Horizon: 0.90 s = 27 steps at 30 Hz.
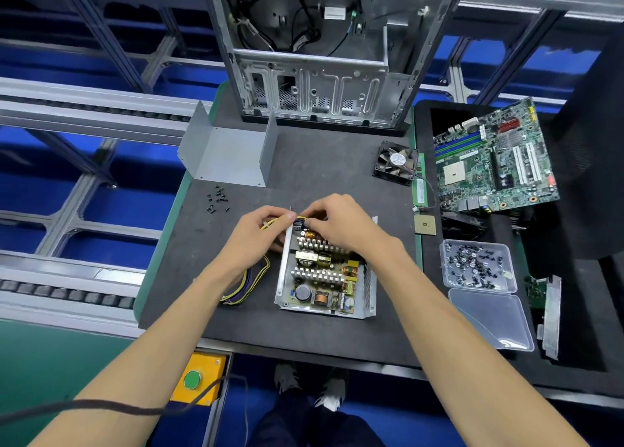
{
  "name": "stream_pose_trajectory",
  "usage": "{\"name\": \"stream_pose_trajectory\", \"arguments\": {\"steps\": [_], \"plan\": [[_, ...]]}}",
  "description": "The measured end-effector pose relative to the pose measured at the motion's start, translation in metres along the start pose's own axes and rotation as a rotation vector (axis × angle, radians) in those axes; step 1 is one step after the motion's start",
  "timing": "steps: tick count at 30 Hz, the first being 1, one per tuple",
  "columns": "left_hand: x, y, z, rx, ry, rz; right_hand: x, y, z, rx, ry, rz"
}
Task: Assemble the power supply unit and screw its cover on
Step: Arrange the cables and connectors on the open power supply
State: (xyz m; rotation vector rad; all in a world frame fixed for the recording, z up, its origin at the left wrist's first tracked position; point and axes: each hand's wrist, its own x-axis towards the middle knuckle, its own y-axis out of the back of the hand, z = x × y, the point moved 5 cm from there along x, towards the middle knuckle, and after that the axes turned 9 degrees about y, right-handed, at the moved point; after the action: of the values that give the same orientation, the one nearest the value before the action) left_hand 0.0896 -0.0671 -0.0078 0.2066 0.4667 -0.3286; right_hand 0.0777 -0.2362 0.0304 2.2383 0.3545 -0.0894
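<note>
Step in hand: seating the wire bundle (251, 279) at the far left corner of the open power supply unit (326, 271), judged from both hands meeting there
Left hand (260, 235): fingers curled, thumb and forefinger pinching the yellow wires where they leave the case wall
Right hand (337, 222): fingers bent down over the same corner, tips pressing or pinching the wire exit; exactly what it grips is hidden under the fingers
Where the unit is: on the dark mat (314, 163), near its front edge, circuit board and heatsinks facing up, cover not yet on
Cover (228, 152): bent grey sheet lying open side up at the far left of the mat, well apart from the unit
Screws (217, 199): small loose heap between the cover and the left hand
Doing it well: probably keep the wires low and inside the wall notch so the cover will not pinch them; hold the case still with one hand
Edges: the wire loop trails toward the mat's left edge; the case's thin upright walls look sharp
Open room: bare mat lies beyond the hands, between the unit and the computer chassis (320, 85), enough to bring the cover across
Crowded side: fan (395, 163), chip (425, 224) and screw box (477, 266) sit to the right, so that side is tight
</note>
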Motion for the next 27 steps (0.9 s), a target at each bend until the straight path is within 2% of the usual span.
{"name": "stream_pose_trajectory", "arguments": {"steps": [10, 12, 15, 17, 20, 24, 27], "plan": [[-0.008, -0.004, 0.010, 0.014, -0.015, 0.057, 0.006, 0.006, 0.001, -0.065, -0.091, 0.005], [-0.011, -0.004, 0.011, 0.152, -0.024, 0.095, 0.002, 0.006, -0.001, -0.115, -0.074, 0.025], [-0.017, -0.003, 0.005, 0.544, 0.006, 0.127, -0.008, 0.008, -0.006, -0.183, 0.008, 0.080], [-0.021, -0.003, 0.000, 0.647, 0.022, 0.120, -0.021, 0.016, -0.004, -0.181, 0.050, 0.210], [-0.023, -0.004, -0.001, 0.521, 0.004, 0.148, -0.049, 0.032, 0.024, -0.023, -0.099, 0.476], [-0.027, -0.006, 0.002, 0.460, -0.054, 0.195, -0.077, 0.013, 0.065, 0.407, -0.374, 0.470], [-0.026, -0.007, 0.006, 0.464, -0.059, 0.198, -0.081, -0.008, 0.068, 0.663, -0.428, 0.508]]}}
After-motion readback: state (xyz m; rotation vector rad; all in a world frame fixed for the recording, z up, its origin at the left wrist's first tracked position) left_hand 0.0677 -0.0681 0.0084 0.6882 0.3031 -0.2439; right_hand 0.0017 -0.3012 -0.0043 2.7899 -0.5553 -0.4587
